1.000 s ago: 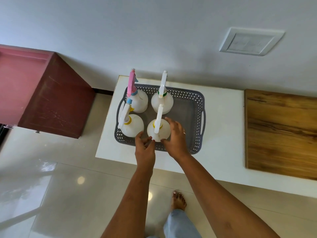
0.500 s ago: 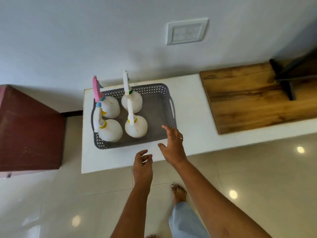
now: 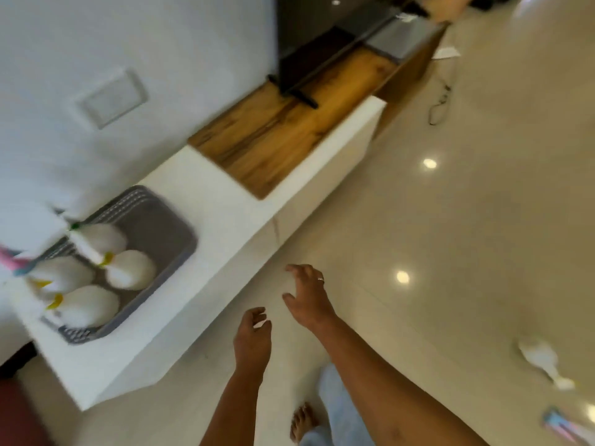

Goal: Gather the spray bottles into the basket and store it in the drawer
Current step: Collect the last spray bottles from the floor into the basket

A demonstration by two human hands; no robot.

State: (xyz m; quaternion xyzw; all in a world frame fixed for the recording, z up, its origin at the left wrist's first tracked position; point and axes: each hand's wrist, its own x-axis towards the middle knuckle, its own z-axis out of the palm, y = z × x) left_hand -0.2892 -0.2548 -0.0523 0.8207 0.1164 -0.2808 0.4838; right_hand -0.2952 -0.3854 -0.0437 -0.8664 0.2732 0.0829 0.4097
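A grey perforated basket (image 3: 167,233) sits at the left end of a low white cabinet top (image 3: 222,201). Several white spray bottles (image 3: 130,268) stand inside it, blurred; one has a pink trigger head (image 3: 8,257). Another white spray bottle (image 3: 542,360) lies on the floor at the right, and a pink-and-blue sprayer head (image 3: 563,424) shows near the bottom right edge. My left hand (image 3: 252,339) and my right hand (image 3: 307,296) hang over the floor, away from the basket, both empty with fingers apart. A drawer seam (image 3: 277,231) shows on the cabinet front.
A wooden panel (image 3: 289,123) covers the cabinet top further right, with a black TV stand (image 3: 299,91) on it. A dark red cabinet (image 3: 19,413) is at the bottom left. A black cable (image 3: 439,104) lies on the glossy tiled floor. My bare foot (image 3: 301,423) is below.
The view has swung to the right, so the basket now sits at the far left. Both hands have drawn back from the basket over the floor. A bottle on the floor has come into view.
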